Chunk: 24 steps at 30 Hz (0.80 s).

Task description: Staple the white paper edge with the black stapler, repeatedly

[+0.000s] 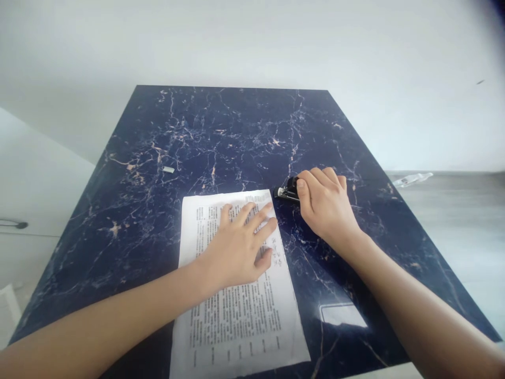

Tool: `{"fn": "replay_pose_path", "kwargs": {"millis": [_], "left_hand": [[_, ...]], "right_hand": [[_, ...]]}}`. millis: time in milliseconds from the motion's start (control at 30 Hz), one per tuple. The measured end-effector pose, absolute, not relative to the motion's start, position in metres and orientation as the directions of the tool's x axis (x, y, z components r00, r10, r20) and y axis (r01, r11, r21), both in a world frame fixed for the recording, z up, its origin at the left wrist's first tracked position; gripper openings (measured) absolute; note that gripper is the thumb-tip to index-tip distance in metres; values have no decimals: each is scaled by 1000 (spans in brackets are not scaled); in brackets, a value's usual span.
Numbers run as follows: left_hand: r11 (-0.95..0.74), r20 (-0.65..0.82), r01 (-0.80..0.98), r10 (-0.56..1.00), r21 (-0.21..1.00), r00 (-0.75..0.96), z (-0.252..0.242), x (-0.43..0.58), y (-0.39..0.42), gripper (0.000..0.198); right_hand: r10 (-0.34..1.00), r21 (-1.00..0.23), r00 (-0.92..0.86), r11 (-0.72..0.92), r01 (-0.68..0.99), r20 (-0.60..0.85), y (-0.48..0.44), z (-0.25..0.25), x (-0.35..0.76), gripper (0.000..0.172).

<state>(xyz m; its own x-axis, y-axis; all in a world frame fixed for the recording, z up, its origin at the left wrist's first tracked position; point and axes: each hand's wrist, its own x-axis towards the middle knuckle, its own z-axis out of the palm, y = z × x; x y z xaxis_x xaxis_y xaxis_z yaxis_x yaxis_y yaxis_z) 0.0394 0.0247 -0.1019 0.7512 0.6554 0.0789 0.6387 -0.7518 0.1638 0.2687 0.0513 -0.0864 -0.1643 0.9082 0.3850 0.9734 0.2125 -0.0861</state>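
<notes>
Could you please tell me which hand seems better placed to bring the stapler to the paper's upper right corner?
Probably the right hand: it holds the black stapler, whose free end lies beside that corner. The left hand is spread on the printed paper, so seems better suited to steadying it.

I had a glossy, dark blue tabletop (pixel 244 129) in front of me, marbled in white and orange, and a bright reflection (pixel 343 315) shone on its near right part. My printed paper (pixel 240 311) lay on the near middle. A black stapler (pixel 288 193) was just beside the paper's far right corner, and a small pale piece (pixel 169 170) lay farther left, apart from both.
</notes>
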Motion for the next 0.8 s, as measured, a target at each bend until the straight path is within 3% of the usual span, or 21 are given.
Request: {"fn": "replay_pose_path", "kwargs": {"millis": [267,567,800], "left_hand": [[-751,128,636,658,176,742,-104,37,22,49],[-762,123,622,645,183,754,-106,33,17,60],[-765,102,603,634,225,766,-110,31,22,64]], "right_hand": [[903,-134,-200,267,954,380,51,-85,275,30],[934,-313,-183,281,907,307,50,-84,286,19],[944,-417,-160,274,867,288,50,-84,290,20]]}}
